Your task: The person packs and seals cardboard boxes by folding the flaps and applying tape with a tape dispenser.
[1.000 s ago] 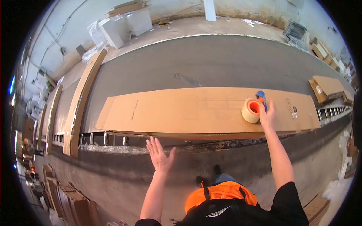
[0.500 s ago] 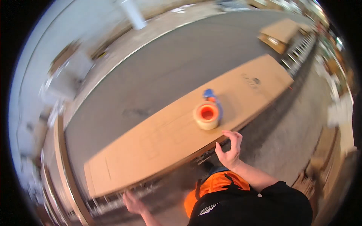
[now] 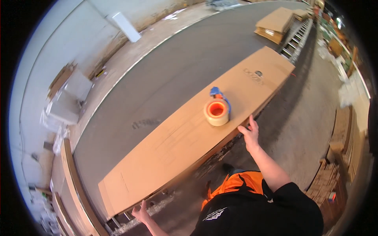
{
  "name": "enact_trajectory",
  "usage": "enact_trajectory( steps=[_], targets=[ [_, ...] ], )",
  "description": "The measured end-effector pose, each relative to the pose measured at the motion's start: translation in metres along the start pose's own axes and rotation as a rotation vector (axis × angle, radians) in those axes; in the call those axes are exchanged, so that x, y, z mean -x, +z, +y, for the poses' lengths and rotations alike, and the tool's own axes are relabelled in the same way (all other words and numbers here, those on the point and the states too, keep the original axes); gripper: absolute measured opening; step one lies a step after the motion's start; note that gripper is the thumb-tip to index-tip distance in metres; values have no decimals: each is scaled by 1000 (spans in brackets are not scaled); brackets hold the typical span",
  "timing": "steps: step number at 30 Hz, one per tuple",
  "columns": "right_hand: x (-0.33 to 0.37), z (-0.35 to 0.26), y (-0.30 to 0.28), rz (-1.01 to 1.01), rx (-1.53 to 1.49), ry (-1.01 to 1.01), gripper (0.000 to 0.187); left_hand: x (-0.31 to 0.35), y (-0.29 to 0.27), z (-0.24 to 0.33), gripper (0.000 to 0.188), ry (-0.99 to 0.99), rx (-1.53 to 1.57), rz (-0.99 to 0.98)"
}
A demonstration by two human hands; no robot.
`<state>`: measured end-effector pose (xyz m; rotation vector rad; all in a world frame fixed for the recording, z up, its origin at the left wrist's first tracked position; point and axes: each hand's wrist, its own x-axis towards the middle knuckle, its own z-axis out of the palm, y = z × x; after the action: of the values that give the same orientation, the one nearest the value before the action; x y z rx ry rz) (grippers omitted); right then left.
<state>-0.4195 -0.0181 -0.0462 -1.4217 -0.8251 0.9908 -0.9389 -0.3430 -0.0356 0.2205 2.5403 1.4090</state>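
Observation:
A long, flat cardboard box [image 3: 173, 135] lies slantwise in front of me, from the lower left to the upper right. On its top stands a blue and orange tape dispenser [image 3: 215, 93] with a wide roll of tape [image 3: 216, 118], its orange core facing up. My right hand [image 3: 251, 134] is at the box's near long edge, right of the tape roll, thumb and fingers apart. Near the box's lower left end, my left hand [image 3: 142, 213] meets the same edge with its fingers up and apart. Neither hand touches the dispenser.
Metal rollers [image 3: 294, 41] run beneath and beyond the box, bearing more cardboard boxes [image 3: 274, 23] at the far right. Long cardboard pieces [image 3: 76, 188] stand at the left. Stacked flat cardboard [image 3: 325, 183] lies at the right. White wrapped bundles [image 3: 65, 108] sit by the wall.
My right hand has moved right along the near edge, its fingers closer to the box's side. The left hand has come up against the edge. The dispenser keeps its place on the box.

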Motion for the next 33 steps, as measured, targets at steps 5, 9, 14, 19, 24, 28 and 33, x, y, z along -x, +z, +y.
enact_trajectory(
  steps=[5, 9, 14, 19, 24, 28, 33],
  targets=[
    [11, -16, 4, -175, -193, -42, 83, 40, -4, 48, 69, -198, 49, 59],
    [1, -25, -16, -34, -293, 233, 87, 50, 17, 57, 77, -126, -195, 53],
    [-21, 11, -19, -34, -184, 249, 79, 53, -7, 85, 58, -271, -238, 21],
    [-26, 15, -13, -46, -153, 238, 77, 39, -14, 98, 18, -454, 474, -126],
    [-11, 16, -12, -105, -80, 137, 72, 14, 3, 93, 34, -658, 783, 32],
    [-13, 13, -12, -152, 53, 119, 78, 21, 8, 92, 34, -577, 928, 94],
    [-9, 3, 5, -55, 125, 85, 76, 33, 5, 41, 92, -215, 919, -51]
  ],
)
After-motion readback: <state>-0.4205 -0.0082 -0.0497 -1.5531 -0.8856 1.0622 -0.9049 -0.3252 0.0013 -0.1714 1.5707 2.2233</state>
